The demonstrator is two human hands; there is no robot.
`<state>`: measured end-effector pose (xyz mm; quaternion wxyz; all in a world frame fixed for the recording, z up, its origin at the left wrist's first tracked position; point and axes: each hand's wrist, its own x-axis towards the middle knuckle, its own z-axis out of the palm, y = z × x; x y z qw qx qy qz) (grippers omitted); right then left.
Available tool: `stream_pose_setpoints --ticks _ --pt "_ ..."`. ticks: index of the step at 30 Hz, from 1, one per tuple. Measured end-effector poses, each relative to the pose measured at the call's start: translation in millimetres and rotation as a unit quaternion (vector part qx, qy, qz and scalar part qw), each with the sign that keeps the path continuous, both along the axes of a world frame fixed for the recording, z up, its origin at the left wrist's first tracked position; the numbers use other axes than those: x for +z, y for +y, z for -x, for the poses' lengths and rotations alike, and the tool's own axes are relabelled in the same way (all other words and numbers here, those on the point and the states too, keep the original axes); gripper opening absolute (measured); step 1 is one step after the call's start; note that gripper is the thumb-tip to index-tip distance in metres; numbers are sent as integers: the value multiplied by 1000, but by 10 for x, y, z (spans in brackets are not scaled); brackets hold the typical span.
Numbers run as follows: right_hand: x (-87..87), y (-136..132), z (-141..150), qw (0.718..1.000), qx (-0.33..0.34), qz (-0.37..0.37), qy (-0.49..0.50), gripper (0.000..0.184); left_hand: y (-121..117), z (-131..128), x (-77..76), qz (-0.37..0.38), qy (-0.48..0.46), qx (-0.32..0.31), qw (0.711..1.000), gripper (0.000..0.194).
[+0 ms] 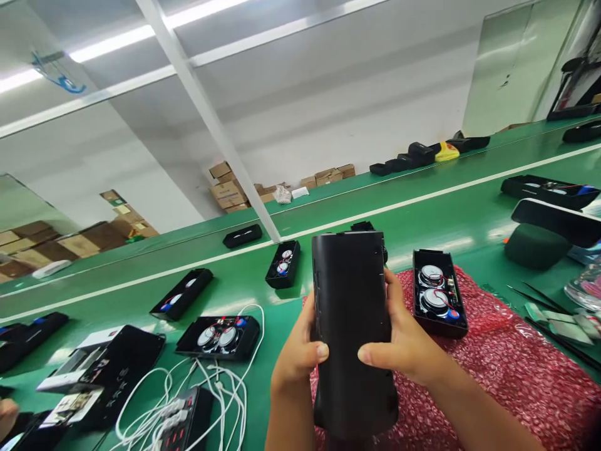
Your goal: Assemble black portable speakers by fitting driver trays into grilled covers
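A black speaker housing (353, 294) stands upright in front of me, its smooth rounded side facing me. My left hand (297, 354) grips its left edge, thumb on the near face. My right hand (407, 344) wraps its right edge, with the thumb also on the near face. The fingers of both hands are mostly hidden behind it. Just right of my right hand, an open speaker shell (440, 293) with two round drivers and red wires lies on red bubble wrap (507, 363). The far side of the held housing is hidden.
To the left lie an open speaker unit (218, 337), tangled white cables (230, 391), a charging hub (181, 419) and a black box (126, 376). Another person's hand (7, 414) shows at the left edge. Tweezers (544, 297) lie right. More speaker shells (283, 264) sit on the green belt (328, 216).
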<state>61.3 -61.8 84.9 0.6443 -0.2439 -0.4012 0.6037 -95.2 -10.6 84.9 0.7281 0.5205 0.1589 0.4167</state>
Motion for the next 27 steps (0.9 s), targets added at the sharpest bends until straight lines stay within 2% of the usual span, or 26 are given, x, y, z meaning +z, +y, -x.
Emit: stream_pose_setpoints --ticks 7,13,18,24,27 --pt "16 66 -9 1000 -13 11 -18 111 29 -35 30 16 11 10 1000 88" --pt "-15 67 -35 998 -21 15 -49 108 37 -19 -47 27 20 18 999 90" --pt "-22 49 -40 998 -23 11 -59 108 33 18 -105 29 20 37 999 82" --pt "-31 45 -53 998 -20 -3 -59 105 167 43 -103 -8 37 -9 999 91" --pt "-28 46 -62 998 -24 0 -66 106 193 46 -87 -5 45 -4 999 93"
